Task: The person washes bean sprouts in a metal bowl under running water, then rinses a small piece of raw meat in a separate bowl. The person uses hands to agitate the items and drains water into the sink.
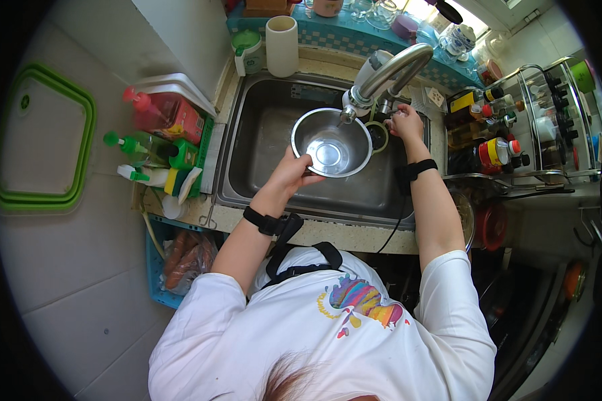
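Note:
With my left hand (294,173) I grip the near left rim of a stainless steel bowl (313,138), held over the steel sink (266,175). The spout of the faucet (347,114) reaches over the bowl's far right part; whether water runs from it I cannot tell. My right hand (405,122) is at the faucet's lever, right of the bowl, its fingers bent and partly hidden. Just between the bowl and that hand, a round green strainer (380,138) sits in the sink. Both wrists wear black straps.
Soap bottles and sponges fill a green basket (208,145) on the left. A white cylindrical container (282,47) and a green-lidded jug (248,52) stand behind the sink. Sauce bottles (491,153) crowd a metal rack on the right. A blue basket (155,270) holds bagged carrots below left.

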A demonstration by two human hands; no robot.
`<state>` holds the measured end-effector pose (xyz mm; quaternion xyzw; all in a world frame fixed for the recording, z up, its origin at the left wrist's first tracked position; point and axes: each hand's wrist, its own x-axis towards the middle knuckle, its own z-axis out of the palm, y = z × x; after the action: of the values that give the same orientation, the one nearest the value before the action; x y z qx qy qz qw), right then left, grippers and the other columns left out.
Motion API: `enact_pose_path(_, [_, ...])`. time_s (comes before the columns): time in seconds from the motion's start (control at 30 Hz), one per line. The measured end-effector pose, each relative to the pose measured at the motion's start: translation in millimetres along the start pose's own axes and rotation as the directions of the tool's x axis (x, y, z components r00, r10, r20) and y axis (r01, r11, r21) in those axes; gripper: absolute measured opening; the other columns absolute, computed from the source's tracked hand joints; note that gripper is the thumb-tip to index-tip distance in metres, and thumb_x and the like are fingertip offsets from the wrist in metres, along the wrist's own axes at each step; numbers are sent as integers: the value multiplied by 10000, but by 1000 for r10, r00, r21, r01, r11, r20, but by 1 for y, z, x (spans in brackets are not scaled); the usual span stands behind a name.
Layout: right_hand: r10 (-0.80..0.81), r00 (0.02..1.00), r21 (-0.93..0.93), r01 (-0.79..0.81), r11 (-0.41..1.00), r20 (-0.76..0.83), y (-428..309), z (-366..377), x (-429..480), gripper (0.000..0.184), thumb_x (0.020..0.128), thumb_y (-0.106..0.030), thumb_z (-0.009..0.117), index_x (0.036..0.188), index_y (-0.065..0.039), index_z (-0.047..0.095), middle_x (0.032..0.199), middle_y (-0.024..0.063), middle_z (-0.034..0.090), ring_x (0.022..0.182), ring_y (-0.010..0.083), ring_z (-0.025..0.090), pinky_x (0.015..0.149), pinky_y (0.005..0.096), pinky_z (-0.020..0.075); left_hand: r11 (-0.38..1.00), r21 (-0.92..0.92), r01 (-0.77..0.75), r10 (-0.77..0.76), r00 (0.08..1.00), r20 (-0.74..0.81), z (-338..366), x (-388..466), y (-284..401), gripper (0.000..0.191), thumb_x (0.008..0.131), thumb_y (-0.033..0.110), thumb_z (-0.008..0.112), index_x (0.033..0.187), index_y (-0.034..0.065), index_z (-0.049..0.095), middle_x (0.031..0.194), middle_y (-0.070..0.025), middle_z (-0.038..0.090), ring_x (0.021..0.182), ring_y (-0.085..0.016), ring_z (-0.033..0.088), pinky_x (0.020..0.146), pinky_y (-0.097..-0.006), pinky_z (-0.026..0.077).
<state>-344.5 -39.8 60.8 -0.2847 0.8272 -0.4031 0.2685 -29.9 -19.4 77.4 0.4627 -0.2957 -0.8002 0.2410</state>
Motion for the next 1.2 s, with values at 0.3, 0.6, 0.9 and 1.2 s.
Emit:
enact_pose_path(0.3, [-51,999,-83,50,995,-17,10,1,-8,389,765,-101,644,1153,-106,630,906,97,711,559,170,668,544,306,539,999,26,-31,32,998,-59,7,-9,10,641,815,-36,480,1390,91,228,1217,-190,516,943,-332,657,760,-455,603])
enact_pose_path(0.6, [-58,998,-85,56,995,-19,11,3,-14,416,782,-117,641,1195,-92,605,862,92,715,581,170,674,547,298,533,999,0,-45,45,995,-94,0,-4,3,781,823,-34,451,1479,183,86,1169,-203,545,779,-275,685,616,-386,625])
enact_pose_path(0.9, [-212,914,505,10,863,346,8,55,-58,303,822,-81,718,1078,-27,565,886,47,637,729,105,612,627,241,520,980,106,-168,186,965,-187,-6,-7,-8,823,834,-19,480,1503,253,85,1324,-185,450,970,-306,642,661,-409,621])
enact_pose_path(1.2, [-816,163,-56,986,159,555,26,89,-83,474,749,-15,660,1210,-98,589,1272,156,578,1012,346,612,872,400,497,856,366,-366,461,860,-219,-15,6,-19,872,782,-26,542,1509,304,193,1282,-269,329,1048,-455,556,627,-428,637])
